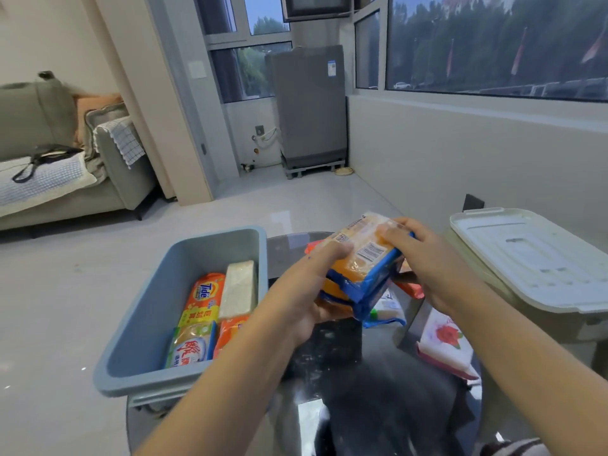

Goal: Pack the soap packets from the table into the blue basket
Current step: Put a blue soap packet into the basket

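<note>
Both hands hold a stack of orange soap packets [362,261] with blue wrapper edges above the dark glass table [378,373]. My left hand [306,291] grips the stack from the left and underneath; my right hand [431,268] clasps its right side. The blue basket [138,324] sits at the table's left edge and holds an orange Tide packet [204,296], a pale bar [238,287], a green-and-white packet [192,345] and another orange packet [232,332]. More packets lie on the table under the stack: a white-and-blue one [388,311] and an orange-red one [411,287].
A tissue pack with a red rose print [444,343] lies at the table's right edge. A cream lidded storage bin [533,258] stands to the right. A grey sofa [65,159] is at the far left, a grey washing machine [309,106] at the back.
</note>
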